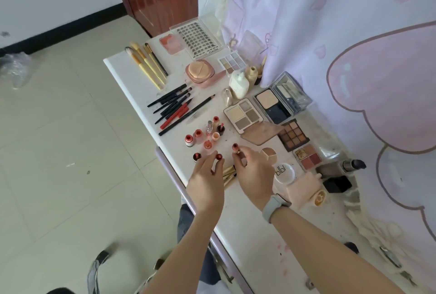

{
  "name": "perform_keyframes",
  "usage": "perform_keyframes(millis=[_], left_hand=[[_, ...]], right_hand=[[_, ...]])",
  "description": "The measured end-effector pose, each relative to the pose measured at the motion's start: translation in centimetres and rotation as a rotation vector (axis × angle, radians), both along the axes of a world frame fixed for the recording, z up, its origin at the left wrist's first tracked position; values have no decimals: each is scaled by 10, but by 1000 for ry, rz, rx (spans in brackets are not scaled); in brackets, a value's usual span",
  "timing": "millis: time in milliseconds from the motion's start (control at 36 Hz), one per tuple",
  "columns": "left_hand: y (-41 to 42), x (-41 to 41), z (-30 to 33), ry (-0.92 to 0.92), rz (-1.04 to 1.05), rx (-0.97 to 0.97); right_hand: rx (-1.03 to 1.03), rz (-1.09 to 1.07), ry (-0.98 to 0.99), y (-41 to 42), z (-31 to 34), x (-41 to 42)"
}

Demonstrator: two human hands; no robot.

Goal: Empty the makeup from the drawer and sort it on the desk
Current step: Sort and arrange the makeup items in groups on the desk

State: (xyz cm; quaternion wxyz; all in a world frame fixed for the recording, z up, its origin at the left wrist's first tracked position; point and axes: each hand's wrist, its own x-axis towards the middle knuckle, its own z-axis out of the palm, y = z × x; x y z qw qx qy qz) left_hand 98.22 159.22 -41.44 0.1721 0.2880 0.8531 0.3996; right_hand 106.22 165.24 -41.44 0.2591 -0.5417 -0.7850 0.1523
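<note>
Left hand (207,175): its grip pinches a small dark-red lipstick tube (219,157), held upright — probably to stand it with the others.
Right hand (253,171): grasps another red-capped tube (236,147).
Lipstick cluster (207,135): stands sorted on the white bench (247,230), just beyond both hands.

Legible text is sparse. The white round jar (284,172), just beside the right hand, carries dark letters on its lid, seen upside down from the head view; they read roughly "blbl", and this reading is uncertain. The clear lash tray (199,40) at the far end of the worktop has a short printed word on its near edge, about four letters, possibly "DAOX", too small to confirm. No other labels, numbers or signs can be read.
</note>
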Motion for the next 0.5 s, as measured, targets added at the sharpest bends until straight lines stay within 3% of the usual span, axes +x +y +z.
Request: perform_keyframes(millis=[306,500], left_hand=[[13,1,-19,229,-53,9],[16,2,-17,211,-44,3]], right_hand=[[-68,-66,48,5,-10,-8],[-51,-84,40,4,-9,-8]])
